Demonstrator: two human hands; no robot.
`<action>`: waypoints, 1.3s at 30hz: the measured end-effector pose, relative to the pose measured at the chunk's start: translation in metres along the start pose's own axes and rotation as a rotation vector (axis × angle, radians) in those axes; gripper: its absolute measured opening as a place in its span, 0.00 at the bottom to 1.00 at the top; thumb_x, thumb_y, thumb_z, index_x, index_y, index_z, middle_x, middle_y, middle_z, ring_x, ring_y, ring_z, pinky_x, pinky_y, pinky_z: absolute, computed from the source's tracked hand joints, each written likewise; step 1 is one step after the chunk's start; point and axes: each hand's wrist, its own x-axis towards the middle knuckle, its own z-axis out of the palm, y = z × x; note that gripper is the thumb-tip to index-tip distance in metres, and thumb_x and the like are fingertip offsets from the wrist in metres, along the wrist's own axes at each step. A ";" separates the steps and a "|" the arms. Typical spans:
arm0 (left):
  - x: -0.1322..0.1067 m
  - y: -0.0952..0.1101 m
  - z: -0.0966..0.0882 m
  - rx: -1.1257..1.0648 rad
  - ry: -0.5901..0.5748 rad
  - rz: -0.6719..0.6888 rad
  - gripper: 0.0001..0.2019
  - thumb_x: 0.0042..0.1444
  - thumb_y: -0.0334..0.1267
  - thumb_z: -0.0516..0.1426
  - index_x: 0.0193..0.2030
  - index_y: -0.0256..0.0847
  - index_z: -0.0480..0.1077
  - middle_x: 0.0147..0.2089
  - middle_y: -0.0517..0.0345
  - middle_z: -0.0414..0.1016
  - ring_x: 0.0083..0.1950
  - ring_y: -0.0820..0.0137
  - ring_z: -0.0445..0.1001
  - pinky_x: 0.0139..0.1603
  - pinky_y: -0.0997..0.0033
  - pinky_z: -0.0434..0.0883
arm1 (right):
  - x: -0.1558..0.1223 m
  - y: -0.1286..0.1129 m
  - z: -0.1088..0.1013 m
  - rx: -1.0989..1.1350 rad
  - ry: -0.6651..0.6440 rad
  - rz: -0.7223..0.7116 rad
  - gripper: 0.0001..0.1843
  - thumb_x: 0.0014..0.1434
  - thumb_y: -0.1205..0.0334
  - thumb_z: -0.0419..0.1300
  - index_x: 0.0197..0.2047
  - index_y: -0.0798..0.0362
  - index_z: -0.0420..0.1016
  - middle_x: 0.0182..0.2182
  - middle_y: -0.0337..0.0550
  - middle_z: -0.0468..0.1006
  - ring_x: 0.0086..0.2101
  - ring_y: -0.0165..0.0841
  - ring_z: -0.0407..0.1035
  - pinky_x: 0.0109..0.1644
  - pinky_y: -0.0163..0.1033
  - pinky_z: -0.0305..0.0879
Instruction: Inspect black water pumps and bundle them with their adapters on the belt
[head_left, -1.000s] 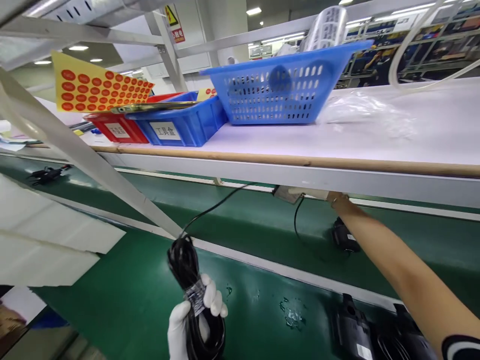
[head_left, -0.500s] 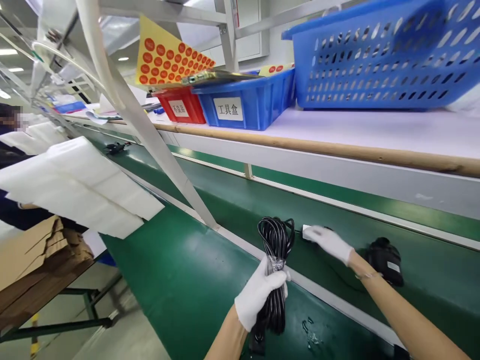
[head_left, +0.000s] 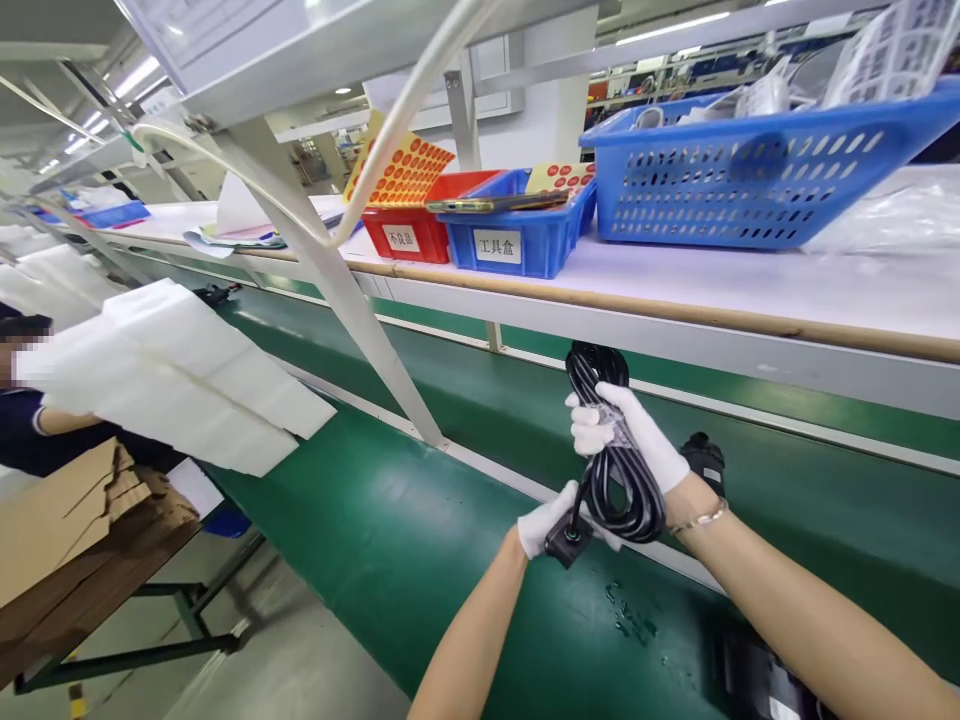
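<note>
A coiled bundle of black cable (head_left: 630,508), bound round its middle with clear plastic, is held over the edge between the green worktop and the green belt. My right hand (head_left: 634,435), in a white glove, is wrapped round the bound middle. At the lower end of the coil is a black box-like connector (head_left: 568,542). My left hand (head_left: 546,522), gloved too, grips it, some fingers hidden behind the coil. Beyond my right wrist a black device (head_left: 703,460) rests on the belt. Another black device (head_left: 765,680) lies near the bottom edge, partly cut off.
White foam sheets (head_left: 187,370) overhang the worktop (head_left: 360,500) at left, near another person's arm (head_left: 67,420). Flat cardboard (head_left: 67,510) is stacked below. A shelf above the belt holds a red bin (head_left: 412,240), a blue bin (head_left: 517,250) and a blue basket (head_left: 712,190). A slanted metal post (head_left: 352,300) stands left.
My right hand has left a small white item on the belt side and now grips the cable bundle. My left hand has shifted from the bundle's middle to its connector end. The view has turned.
</note>
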 end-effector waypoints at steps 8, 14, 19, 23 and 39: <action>-0.041 0.012 -0.023 -0.091 -0.307 -0.194 0.45 0.43 0.80 0.56 0.48 0.36 0.74 0.35 0.52 0.75 0.25 0.68 0.76 0.17 0.74 0.63 | -0.010 -0.062 -0.027 -0.046 0.109 -0.170 0.08 0.67 0.65 0.51 0.40 0.54 0.72 0.22 0.29 0.61 0.16 0.20 0.52 0.17 0.23 0.55; -0.097 0.064 -0.027 0.070 -0.103 -0.010 0.37 0.50 0.65 0.65 0.55 0.35 0.73 0.31 0.57 0.74 0.24 0.77 0.66 0.22 0.76 0.59 | -0.022 -0.060 -0.051 -0.053 0.130 -0.194 0.05 0.64 0.64 0.55 0.40 0.52 0.72 0.23 0.30 0.61 0.16 0.20 0.53 0.19 0.23 0.58; -0.124 0.104 -0.022 0.177 0.152 -0.076 0.36 0.45 0.50 0.71 0.60 0.38 0.71 0.46 0.51 0.76 0.36 0.72 0.72 0.27 0.77 0.63 | -0.016 -0.055 -0.059 0.013 0.143 -0.177 0.06 0.63 0.65 0.56 0.42 0.52 0.73 0.23 0.30 0.62 0.16 0.20 0.55 0.19 0.22 0.60; -0.136 0.125 -0.014 0.217 0.193 -0.036 0.34 0.45 0.42 0.72 0.60 0.41 0.72 0.57 0.46 0.75 0.54 0.58 0.75 0.47 0.63 0.74 | -0.009 -0.050 -0.060 0.045 0.199 -0.164 0.07 0.63 0.68 0.57 0.44 0.51 0.74 0.22 0.31 0.63 0.16 0.21 0.58 0.19 0.22 0.62; -0.150 0.147 -0.008 0.273 0.308 0.014 0.33 0.45 0.37 0.71 0.60 0.45 0.72 0.59 0.47 0.76 0.59 0.52 0.75 0.56 0.50 0.75 | 0.010 -0.028 -0.076 0.171 0.128 -0.045 0.07 0.65 0.67 0.59 0.47 0.51 0.71 0.23 0.30 0.68 0.17 0.21 0.65 0.21 0.22 0.66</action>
